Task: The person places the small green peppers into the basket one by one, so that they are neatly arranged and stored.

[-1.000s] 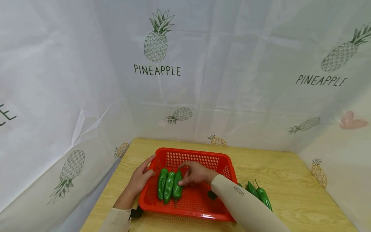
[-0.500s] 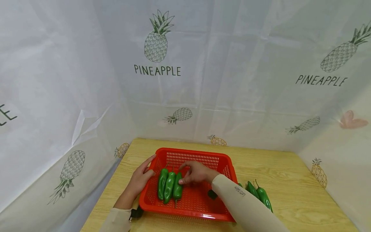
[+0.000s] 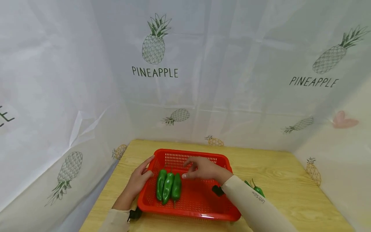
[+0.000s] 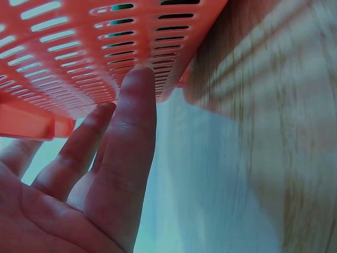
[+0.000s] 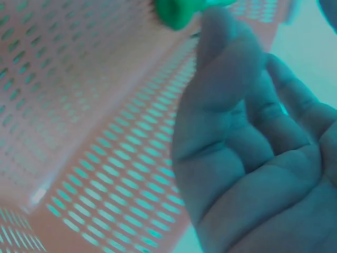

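Observation:
A red perforated plastic basket (image 3: 203,213) stands on the wooden table. Three glossy green chili peppers lie side by side along its left part; the rightmost chili pepper (image 3: 176,187) is nearest to my right hand (image 3: 201,168). That hand hangs over the basket, thumb and forefinger bent and apart, holding nothing. In the right wrist view, a green pepper end (image 5: 176,11) shows just past the fingertips. My left hand (image 3: 137,181) rests at the basket's left rim. Its fingers (image 4: 129,121) lie nearly straight against the outer perforated wall in the left wrist view.
Further green peppers (image 3: 259,190) lie on the table to the right of the basket, partly hidden by my right sleeve (image 3: 255,203). White pineapple-printed sheeting (image 3: 232,80) hangs behind and beside the table (image 3: 278,167).
My right hand has let go of the rightmost pepper and moved up and to the right. The three peppers lie much as before, and the left hand stays at the rim.

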`<act>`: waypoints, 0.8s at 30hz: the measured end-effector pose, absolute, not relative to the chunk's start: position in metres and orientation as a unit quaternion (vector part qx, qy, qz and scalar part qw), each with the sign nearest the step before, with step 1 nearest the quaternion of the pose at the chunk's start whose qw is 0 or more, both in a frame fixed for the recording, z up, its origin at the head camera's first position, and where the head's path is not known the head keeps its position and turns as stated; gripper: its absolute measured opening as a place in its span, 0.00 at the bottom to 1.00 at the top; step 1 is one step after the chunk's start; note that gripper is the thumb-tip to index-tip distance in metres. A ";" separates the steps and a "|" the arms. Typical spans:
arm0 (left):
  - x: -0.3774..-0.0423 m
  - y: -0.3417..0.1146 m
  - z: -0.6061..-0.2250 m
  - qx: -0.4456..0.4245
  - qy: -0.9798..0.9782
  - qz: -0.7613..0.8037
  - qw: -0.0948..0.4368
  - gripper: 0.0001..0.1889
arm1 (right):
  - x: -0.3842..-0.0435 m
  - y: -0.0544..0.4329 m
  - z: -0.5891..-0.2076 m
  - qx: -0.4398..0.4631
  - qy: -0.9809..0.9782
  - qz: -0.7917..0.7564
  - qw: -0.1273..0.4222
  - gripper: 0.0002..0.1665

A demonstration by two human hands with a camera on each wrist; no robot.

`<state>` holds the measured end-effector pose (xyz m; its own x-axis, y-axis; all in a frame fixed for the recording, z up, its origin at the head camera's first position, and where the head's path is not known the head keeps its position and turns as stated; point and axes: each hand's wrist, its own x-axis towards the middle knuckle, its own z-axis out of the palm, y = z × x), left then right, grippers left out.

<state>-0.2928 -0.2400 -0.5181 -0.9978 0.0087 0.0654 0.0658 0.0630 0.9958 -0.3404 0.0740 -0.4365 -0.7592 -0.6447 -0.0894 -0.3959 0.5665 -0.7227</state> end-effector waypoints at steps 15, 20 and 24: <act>-0.291 -0.242 -0.519 -0.018 -0.738 -0.674 0.017 0.38 | -0.293 0.135 -0.407 -0.372 0.847 -0.358 0.122 0.24; -0.291 -0.241 -0.516 -0.024 -0.735 -0.678 0.014 0.38 | -0.278 0.158 -0.402 -0.353 0.851 -0.381 0.082 0.24; -0.291 -0.239 -0.515 -0.024 -0.734 -0.678 0.013 0.38 | -0.265 0.181 -0.401 -0.341 0.852 -0.392 0.058 0.25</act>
